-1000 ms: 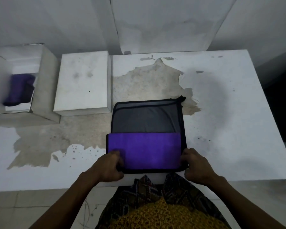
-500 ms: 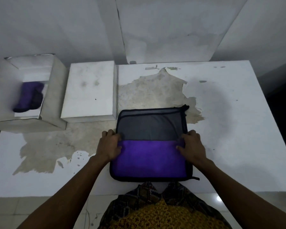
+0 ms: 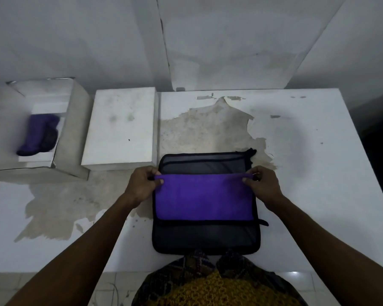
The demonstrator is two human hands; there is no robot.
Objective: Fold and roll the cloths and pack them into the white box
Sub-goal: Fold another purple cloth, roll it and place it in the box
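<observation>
A cloth (image 3: 203, 197), purple on one face and dark grey with black edging on the other, lies near the table's front edge. Its purple band is folded across the middle, with grey showing above and below. My left hand (image 3: 142, 184) pinches the band's upper left corner. My right hand (image 3: 261, 184) pinches the upper right corner. The open white box (image 3: 73, 129) stands at the far left with a rolled purple cloth (image 3: 39, 134) inside it.
A flat white box lid (image 3: 122, 127) lies between the open box and the cloth. The white table (image 3: 307, 173) has a large worn brown patch in its middle. A wall rises right behind the table's far edge.
Both hands moved away from me, carrying the purple fold further up over the grey cloth. A grey strip now shows below the purple band.
</observation>
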